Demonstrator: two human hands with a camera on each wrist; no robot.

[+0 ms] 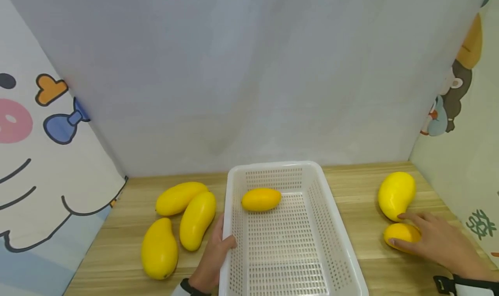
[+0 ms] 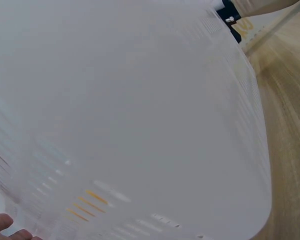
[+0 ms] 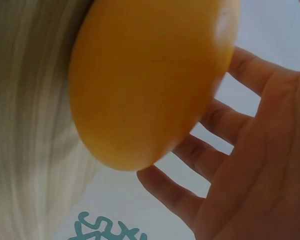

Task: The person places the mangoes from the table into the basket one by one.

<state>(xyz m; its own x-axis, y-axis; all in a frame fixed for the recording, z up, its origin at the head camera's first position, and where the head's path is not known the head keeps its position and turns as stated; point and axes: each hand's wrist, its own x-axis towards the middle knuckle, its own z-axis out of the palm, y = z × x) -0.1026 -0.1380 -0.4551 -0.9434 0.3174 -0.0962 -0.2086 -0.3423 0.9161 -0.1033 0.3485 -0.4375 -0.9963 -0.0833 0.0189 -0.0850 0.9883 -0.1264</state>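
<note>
A white plastic basket (image 1: 286, 243) with perforated walls stands in the middle of the table. My left hand (image 1: 213, 257) grips its left rim, thumb over the edge. In the left wrist view the basket wall (image 2: 140, 115) fills most of the picture, with fingertips (image 2: 2, 222) at the lower left corner. One small orange-yellow mango (image 1: 261, 199) lies inside the basket near its far end. At the right, my right hand (image 1: 444, 239) holds another small mango (image 1: 401, 236) between thumb and fingers. The right wrist view shows fingers (image 3: 175, 192) along this mango's side (image 3: 145, 90).
A larger yellow mango (image 1: 396, 194) lies just beyond the right hand. Left of the basket are three more yellow mangoes, one at the back (image 1: 181, 198), one beside the basket (image 1: 197, 220) and one nearer the front (image 1: 159, 249). Printed cloth walls enclose the wooden table (image 1: 352, 179).
</note>
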